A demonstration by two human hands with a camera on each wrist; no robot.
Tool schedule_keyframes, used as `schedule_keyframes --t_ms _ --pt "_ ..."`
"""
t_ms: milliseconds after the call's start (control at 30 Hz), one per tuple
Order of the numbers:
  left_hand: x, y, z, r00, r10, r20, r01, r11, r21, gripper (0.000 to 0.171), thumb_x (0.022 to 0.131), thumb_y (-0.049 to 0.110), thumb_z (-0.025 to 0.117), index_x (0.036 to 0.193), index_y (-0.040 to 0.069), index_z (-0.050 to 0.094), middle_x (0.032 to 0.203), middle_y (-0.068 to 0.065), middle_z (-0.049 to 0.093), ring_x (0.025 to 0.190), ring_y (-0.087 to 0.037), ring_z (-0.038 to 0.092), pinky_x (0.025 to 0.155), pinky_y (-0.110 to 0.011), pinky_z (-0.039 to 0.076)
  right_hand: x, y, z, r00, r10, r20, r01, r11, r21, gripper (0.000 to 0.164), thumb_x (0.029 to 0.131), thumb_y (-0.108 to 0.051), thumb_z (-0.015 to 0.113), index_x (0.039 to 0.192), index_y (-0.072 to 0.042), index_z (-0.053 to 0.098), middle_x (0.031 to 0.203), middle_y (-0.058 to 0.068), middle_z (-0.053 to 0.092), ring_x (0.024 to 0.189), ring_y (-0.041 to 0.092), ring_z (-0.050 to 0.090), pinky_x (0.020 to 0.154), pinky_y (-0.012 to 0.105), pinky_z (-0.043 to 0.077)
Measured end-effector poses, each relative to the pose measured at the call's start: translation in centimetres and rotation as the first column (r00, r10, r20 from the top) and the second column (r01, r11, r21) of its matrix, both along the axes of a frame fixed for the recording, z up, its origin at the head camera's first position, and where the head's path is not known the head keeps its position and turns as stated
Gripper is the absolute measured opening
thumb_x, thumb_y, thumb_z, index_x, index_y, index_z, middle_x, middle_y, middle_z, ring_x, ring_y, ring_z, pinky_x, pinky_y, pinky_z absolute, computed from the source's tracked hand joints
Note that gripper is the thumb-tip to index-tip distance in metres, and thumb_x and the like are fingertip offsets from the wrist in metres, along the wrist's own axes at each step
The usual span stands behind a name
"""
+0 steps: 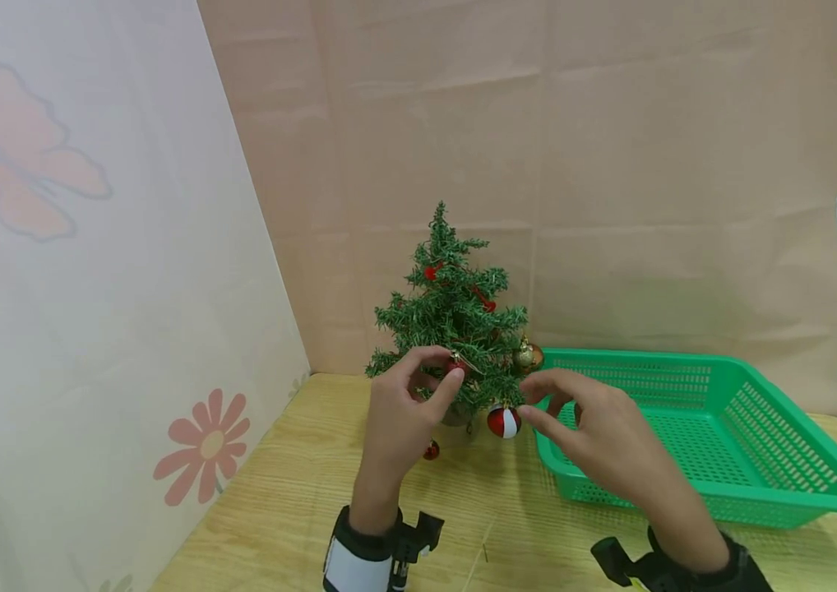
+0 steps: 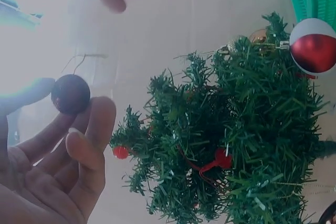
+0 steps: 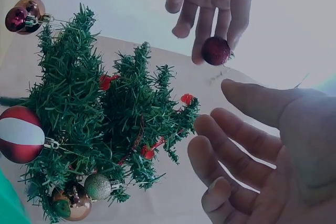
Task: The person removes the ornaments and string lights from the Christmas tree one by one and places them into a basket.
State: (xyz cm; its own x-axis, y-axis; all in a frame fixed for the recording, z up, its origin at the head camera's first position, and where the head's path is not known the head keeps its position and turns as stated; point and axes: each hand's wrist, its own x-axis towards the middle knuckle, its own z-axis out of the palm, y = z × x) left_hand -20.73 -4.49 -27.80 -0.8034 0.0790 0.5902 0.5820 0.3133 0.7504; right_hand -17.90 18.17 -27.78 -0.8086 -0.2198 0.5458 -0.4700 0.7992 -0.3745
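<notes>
My left hand [image 1: 404, 403] pinches a small dark red bauble [image 2: 71, 94] between thumb and fingertips, with its thin string loop sticking up loose. In the head view this bauble overlaps the front of a small green Christmas tree [image 1: 448, 316]. My right hand [image 3: 257, 156] holds nothing; its thumb and fingers are apart and gently bent, close to the bauble's string. Low on the tree's right side hangs a red and white bauble [image 1: 504, 422]. Gold and silver baubles [image 1: 528, 357] hang just above it, and red ornaments [image 2: 223, 159] sit higher among the branches.
A green plastic basket [image 1: 714, 362] stands to the right of the tree on the wooden table [image 1: 278, 501]. Another small red bauble [image 1: 431, 450] is low at the tree's front. A brown sheet backs the table, and a white patterned sheet [image 1: 115, 271] borders it at left.
</notes>
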Motion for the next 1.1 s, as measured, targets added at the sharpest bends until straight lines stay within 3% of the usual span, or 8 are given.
schedule_keyframes --t_ms 200,333,600,733,867,1100 --pt "0.0 0.5 -0.2 0.997 -0.071 -0.013 0.07 0.995 -0.066 0.021 0.092 0.022 0.072 0.113 0.018 0.07 0.099 0.001 0.072 0.076 -0.01 0.066 0.064 -0.024 0.054 0.2 -0.4 -0.2 0.998 0.014 -0.064 -0.016 0.999 -0.035 0.029 0.089 -0.033 0.075 0.117 -0.028 0.066 0.088 -0.011 0.064 0.068 0.003 0.046 0.057 0.023 0.039" --pt "0.1 0.7 -0.1 0.995 -0.104 -0.012 0.102 0.989 -0.104 0.021 0.091 0.021 0.073 0.112 0.019 0.07 0.101 0.003 0.073 0.075 -0.009 0.065 0.062 -0.025 0.054 0.2 -0.6 -0.3 0.995 0.021 -0.099 -0.025 0.999 -0.037 0.034 0.087 -0.03 0.077 0.119 -0.027 0.066 0.096 -0.01 0.065 0.071 0.004 0.045 0.058 0.023 0.038" --pt "0.3 0.8 -0.1 0.988 -0.154 0.023 0.156 0.979 -0.131 0.023 0.09 0.024 0.075 0.111 0.017 0.071 0.1 0.002 0.074 0.075 -0.01 0.067 0.061 -0.024 0.054 0.1 -1.0 -0.4 0.993 0.023 -0.114 -0.025 1.0 -0.013 0.03 0.086 -0.027 0.078 0.115 -0.026 0.068 0.103 -0.01 0.063 0.071 0.005 0.042 0.058 0.022 0.037" --pt "0.2 0.8 0.0 0.986 -0.164 0.025 0.166 0.978 -0.123 0.022 0.089 0.024 0.076 0.11 0.018 0.072 0.098 0.001 0.074 0.074 -0.01 0.067 0.06 -0.024 0.054 0.0 -1.1 -0.5 0.99 0.029 -0.136 -0.03 1.0 -0.008 0.024 0.087 -0.025 0.078 0.108 -0.029 0.07 0.106 -0.011 0.065 0.076 0.006 0.047 0.062 0.025 0.042" --pt "0.2 0.7 0.0 0.986 -0.164 0.026 0.166 0.979 -0.12 0.021 0.089 0.024 0.076 0.109 0.017 0.072 0.098 0.001 0.074 0.074 -0.01 0.067 0.06 -0.024 0.054 0.0 -1.2 -0.6 0.987 0.047 -0.153 -0.049 0.999 -0.007 0.021 0.087 -0.023 0.077 0.106 -0.031 0.07 0.109 -0.011 0.067 0.092 0.01 0.058 0.07 0.032 0.051" --pt "0.2 0.7 0.0 0.986 -0.161 0.033 0.164 0.979 -0.125 0.021 0.089 0.024 0.076 0.108 0.017 0.072 0.096 0.001 0.074 0.073 -0.01 0.067 0.06 -0.024 0.054 0.0 -1.3 -0.8 0.98 0.07 -0.186 -0.074 0.997 -0.015 0.02 0.086 -0.019 0.078 0.099 -0.031 0.069 0.107 -0.013 0.067 0.097 0.01 0.058 0.07 0.03 0.051"
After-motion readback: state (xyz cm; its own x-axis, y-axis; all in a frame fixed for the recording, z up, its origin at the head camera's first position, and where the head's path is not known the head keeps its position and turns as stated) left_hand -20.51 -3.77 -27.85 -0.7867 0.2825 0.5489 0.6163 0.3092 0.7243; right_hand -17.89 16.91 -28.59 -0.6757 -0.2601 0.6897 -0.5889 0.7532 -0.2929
